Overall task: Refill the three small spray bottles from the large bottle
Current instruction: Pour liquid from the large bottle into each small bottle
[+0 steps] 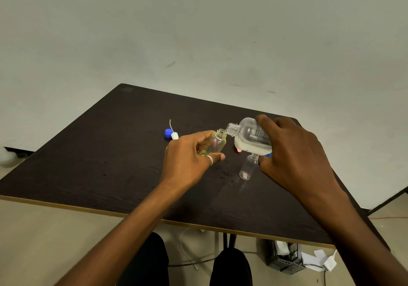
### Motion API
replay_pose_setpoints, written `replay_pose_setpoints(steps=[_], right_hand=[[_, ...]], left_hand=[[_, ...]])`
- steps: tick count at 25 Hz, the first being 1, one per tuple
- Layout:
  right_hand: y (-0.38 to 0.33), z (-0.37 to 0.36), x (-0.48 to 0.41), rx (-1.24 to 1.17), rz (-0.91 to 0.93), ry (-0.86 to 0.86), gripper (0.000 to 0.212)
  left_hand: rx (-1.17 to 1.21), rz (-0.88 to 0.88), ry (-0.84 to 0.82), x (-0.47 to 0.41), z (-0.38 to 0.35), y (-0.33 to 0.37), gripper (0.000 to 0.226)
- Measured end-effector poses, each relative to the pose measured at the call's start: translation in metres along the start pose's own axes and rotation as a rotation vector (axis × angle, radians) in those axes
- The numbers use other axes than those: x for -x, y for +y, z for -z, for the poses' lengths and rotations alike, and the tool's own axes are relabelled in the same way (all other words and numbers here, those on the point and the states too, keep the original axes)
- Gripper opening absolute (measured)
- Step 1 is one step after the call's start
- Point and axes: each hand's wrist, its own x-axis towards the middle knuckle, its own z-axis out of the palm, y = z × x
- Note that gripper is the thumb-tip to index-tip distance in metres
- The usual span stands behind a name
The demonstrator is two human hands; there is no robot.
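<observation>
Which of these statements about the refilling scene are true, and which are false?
1. The right hand tips the large bottle toward the small yellowish bottle, which the left hand grips. True.
2. A blue cap lies on the table. True.
3. The large bottle has its cap on. False: its threaded neck is open.
4. The left hand lies flat on the table. False: it grips the small yellowish bottle.

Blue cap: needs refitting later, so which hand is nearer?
Left. The left hand, holding a yellowish small bottle, is just right of the blue cap; the right hand grips the large bottle farther right.
</observation>
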Motion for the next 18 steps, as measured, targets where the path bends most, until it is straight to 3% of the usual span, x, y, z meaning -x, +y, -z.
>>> replay_pose_setpoints(steps=[18], right_hand=[[-0.0015, 0.0018, -0.0001, -0.007, -0.006, -0.019, 0.075]], left_hand=[[-0.004, -0.009, -0.003, 0.0009, -0.0008, -0.0002, 0.061]])
